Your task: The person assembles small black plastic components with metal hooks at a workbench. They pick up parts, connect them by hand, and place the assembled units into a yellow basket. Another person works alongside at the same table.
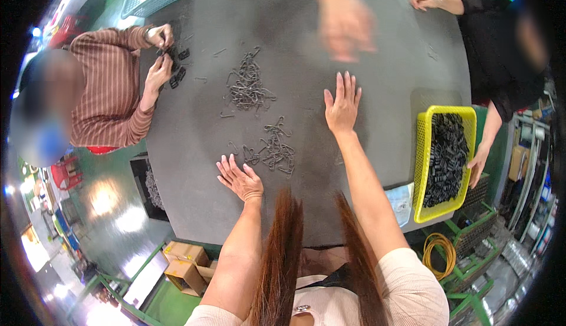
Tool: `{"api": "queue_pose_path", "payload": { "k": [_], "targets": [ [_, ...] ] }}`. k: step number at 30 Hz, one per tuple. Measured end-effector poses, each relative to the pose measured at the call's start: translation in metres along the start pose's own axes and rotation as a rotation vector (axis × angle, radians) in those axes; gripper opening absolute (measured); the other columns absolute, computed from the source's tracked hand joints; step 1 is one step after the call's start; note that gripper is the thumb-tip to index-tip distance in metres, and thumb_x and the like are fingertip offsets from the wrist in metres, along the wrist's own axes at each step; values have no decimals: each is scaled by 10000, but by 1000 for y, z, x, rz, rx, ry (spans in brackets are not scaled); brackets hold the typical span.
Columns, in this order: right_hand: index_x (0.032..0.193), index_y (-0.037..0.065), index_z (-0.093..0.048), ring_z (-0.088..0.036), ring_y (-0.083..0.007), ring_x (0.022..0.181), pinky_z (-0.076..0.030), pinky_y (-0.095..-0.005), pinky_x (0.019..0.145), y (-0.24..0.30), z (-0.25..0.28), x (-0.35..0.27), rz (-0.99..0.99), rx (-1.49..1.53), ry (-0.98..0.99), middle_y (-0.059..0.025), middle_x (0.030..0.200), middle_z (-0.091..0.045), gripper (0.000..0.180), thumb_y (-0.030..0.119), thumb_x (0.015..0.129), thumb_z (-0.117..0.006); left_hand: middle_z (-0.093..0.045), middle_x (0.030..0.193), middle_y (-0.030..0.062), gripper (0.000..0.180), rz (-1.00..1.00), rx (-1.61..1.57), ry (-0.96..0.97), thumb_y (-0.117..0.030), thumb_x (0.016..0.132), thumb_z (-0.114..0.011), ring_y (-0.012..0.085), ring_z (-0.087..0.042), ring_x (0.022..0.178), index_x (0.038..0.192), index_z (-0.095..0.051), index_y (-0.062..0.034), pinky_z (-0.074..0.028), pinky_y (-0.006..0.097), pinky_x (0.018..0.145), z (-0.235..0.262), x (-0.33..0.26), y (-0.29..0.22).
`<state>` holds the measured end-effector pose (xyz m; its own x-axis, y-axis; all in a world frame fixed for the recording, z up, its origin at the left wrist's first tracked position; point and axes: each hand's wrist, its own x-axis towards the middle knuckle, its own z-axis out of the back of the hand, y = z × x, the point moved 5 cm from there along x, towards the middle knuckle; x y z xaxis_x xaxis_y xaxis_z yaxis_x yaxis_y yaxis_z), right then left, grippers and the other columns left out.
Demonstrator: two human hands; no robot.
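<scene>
My left hand [240, 180] lies flat on the grey table [377, 125], fingers spread, holding nothing. Just beyond its fingertips and to its right is a small heap of dark bent wire hooks [277, 150]. A larger heap of wire hooks [249, 85] lies farther off. My right hand [342, 105] is stretched forward over the table with its fingers apart and nothing in them. A co-worker's blurred hand [346, 26] is just beyond its fingertips.
A yellow basket [421, 167] of small black parts stands at the right edge, a co-worker's hand [479, 165] beside it. A clear plastic bag [401, 202] lies near it. At left, a person in a striped top [112, 84] handles black pieces. A light-blue basket [137, 9] sits far left.
</scene>
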<state>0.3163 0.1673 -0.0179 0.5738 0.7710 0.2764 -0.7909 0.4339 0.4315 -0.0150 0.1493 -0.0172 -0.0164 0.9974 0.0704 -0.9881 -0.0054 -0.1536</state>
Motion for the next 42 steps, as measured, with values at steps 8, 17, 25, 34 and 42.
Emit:
{"api": "queue_pose_path", "payload": {
  "k": [8,17,25,34,42],
  "targets": [
    [1405,146,-319,-194,-244,1385,-114,-436,1136,105,-89,97,319,81,199,-75,1468,-295,590,505,937,-329,-239,1481,64,517,9,-32,35,-232,880,-429,286,-131,1401,1373,-310,-135,-78,533,1107,-2,-2,6],
    [1250,123,-506,-387,-258,1286,-254,-445,1083,205,-90,18,798,439,454,-70,1337,-472,483,386,849,-562,-281,1463,78,500,24,-36,29,-223,870,-462,300,-169,1391,1347,-344,-128,-90,534,1104,3,1,1],
    [1278,116,-477,-384,-273,1293,-289,-429,1079,133,8,-64,413,654,483,-90,1327,-480,448,342,896,-537,-320,1449,76,465,-9,-10,-43,-262,891,-427,304,-216,1378,1329,-374,-116,-122,538,1095,-5,-6,8],
    [1241,120,-495,-410,-272,1266,-326,-415,1054,-27,85,-103,116,295,273,-66,1305,-478,402,182,854,-587,-285,1466,58,469,-25,23,-38,-266,897,-415,279,-181,1391,1338,-354,-120,-121,531,1102,-10,-10,6],
    [1342,110,-394,-283,-317,1346,-214,-510,1089,-99,106,-73,-107,-38,86,-114,1411,-368,465,197,901,-512,-296,1461,71,474,-24,58,-46,-268,906,-406,280,-198,1386,1351,-347,-117,-127,522,1103,-9,-9,7]
  ]
}}
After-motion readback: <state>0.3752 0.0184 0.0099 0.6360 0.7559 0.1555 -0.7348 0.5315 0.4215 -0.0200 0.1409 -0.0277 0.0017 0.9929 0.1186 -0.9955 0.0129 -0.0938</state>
